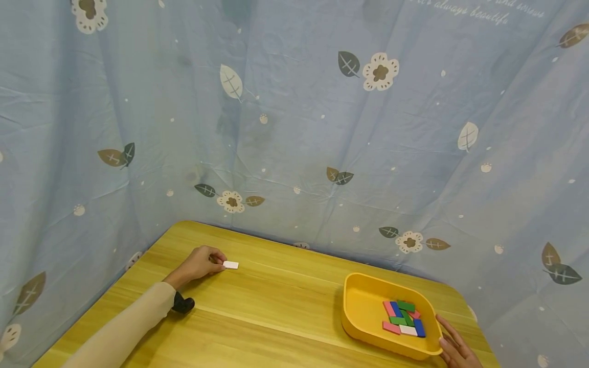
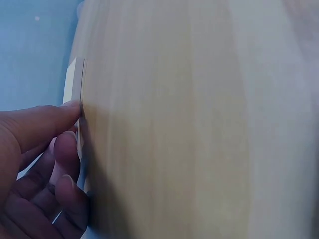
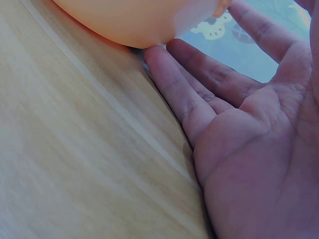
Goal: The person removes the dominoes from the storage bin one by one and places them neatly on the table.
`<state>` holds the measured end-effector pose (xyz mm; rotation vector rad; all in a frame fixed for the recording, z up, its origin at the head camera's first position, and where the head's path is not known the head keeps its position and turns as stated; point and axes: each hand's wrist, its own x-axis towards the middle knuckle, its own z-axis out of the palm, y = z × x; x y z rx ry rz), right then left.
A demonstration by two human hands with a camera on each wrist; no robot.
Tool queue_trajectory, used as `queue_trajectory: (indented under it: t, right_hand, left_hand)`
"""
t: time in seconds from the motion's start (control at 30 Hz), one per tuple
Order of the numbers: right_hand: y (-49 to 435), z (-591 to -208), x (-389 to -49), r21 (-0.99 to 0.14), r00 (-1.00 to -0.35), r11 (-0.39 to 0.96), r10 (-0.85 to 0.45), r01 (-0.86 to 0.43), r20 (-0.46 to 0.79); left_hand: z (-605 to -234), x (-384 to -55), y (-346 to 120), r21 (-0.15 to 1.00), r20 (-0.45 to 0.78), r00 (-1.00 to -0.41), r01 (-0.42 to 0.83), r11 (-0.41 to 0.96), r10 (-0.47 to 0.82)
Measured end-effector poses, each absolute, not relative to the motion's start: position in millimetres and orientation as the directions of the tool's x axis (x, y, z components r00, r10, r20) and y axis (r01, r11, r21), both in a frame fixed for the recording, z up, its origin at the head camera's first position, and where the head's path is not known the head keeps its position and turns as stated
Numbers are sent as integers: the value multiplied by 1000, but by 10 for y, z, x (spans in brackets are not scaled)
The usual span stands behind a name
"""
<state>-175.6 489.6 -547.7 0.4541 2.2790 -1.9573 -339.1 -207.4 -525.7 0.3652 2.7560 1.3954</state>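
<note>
At the left of the table, my left hand [image 1: 202,263] pinches a small white block [image 1: 231,265] between thumb and fingers, low at the tabletop. In the left wrist view the block [image 2: 74,82] juts past the thumb tip. My right hand [image 1: 457,347] is at the right end of a yellow plastic bin [image 1: 368,335], fingers fairly straight, fingertips right at its wall. The right wrist view shows those extended fingers [image 3: 172,82] by the bin's rounded lower edge [image 3: 134,25]. Several pink, blue, green and white blocks [image 1: 398,321] lie in a group inside the bin.
The wooden table [image 1: 276,306] has rounded far corners. A blue curtain [image 1: 294,128] with flower and leaf prints hangs behind it and along both sides. A black strap piece [image 1: 183,303] sticks out at the left wrist, beside the light sleeve [image 1: 133,327].
</note>
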Motion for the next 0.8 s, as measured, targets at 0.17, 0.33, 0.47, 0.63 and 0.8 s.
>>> queue_trajectory:
  t: [0.17,0.33,0.47,0.63,0.8]
  right_hand:
    - [4885,-5467,-1754,-947,-949,130,158,295,-274]
    - [4879,-5458,-1757,-946,-948,126,152,300,-280]
    - [4869,-5446,-1760,-945,-947,124,157,302,-281]
    - [4873,-5451,-1772,-943,-947,132,153,304,-284]
    - [4874,-5459,-1773,-944,-946,128,153,305,-285]
  left_hand:
    - [-5261,-3413,-2069,803,70,-971,191,564,229]
    - [-5256,-3432,-2072,810,56,-971,180,558,232]
    - [-5251,-3447,-2075,818,53,-970,180,547,239]
    - [-5248,-3462,-2069,815,56,-968,185,548,244]
    - [-5240,-3464,-2064,818,46,-968,177,547,245]
